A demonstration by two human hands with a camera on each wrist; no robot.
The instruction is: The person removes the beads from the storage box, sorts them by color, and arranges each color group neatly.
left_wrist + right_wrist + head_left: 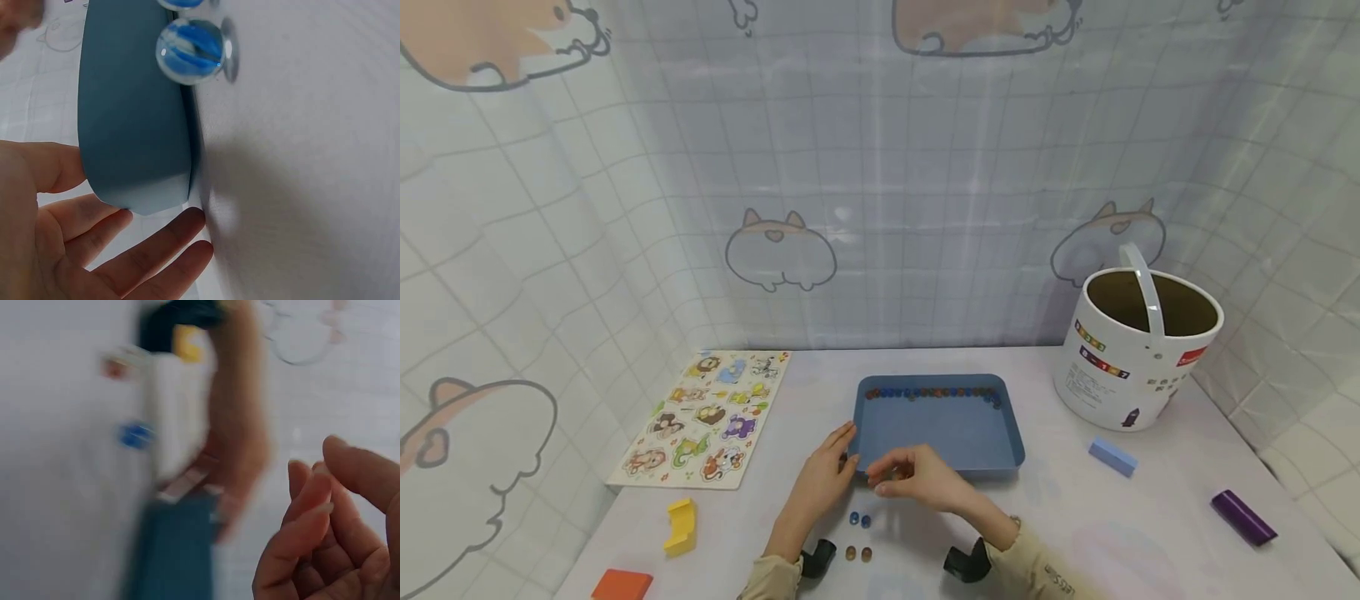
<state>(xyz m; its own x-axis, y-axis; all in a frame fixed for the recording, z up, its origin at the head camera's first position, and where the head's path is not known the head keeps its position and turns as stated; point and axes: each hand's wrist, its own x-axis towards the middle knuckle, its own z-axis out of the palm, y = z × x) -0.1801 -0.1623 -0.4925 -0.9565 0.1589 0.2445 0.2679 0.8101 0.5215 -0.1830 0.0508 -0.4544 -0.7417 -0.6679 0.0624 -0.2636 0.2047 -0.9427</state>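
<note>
A shallow blue-grey tray (936,433) holds a row of blue and brown marbles (932,392) along its far side, bending at the right corner. My left hand (820,479) rests at the tray's near left corner, thumb and fingers on either side of it, fingers fairly straight. Over the near rim, my right hand (925,477) has its thumb and fingertips brought close together. Whether something small is between them cannot be seen. On the table in front of the tray lie two blue marbles (860,520) and two brown marbles (858,553). One blue marble (190,51) shows close up in the left wrist view.
An animal puzzle board (700,421) lies at the left, with yellow (681,527) and orange blocks (622,585) nearer. At the right stand a white handled bucket (1097,367), a light-blue block (1112,457) and a purple block (1243,517). A patterned curtain hangs behind.
</note>
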